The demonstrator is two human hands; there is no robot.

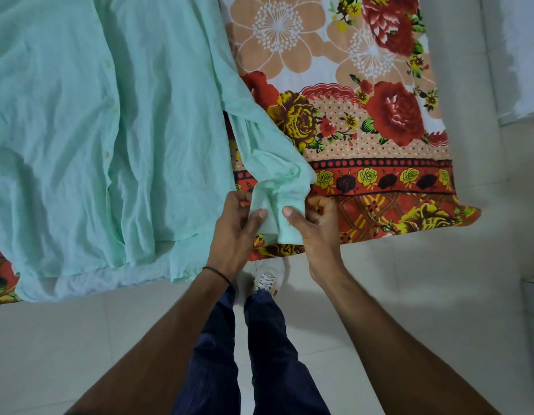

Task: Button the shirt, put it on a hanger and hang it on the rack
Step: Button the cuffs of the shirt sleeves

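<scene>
Your left hand (238, 223) and right hand (316, 232) each pinched the sleeve cuff (277, 211), thumbs on top, at the floral sheet's (379, 130) near edge. The shirt (95, 130) lay flat on it, hem overhanging. Tiled floor (409, 295) ran alongside, right.

Mint shirt (89, 139) spread on floral bedsheet (364, 115); left hand (235, 229) and right hand (316, 232) pinch its sleeve cuff (277, 217) at the sheet's near edge
</scene>
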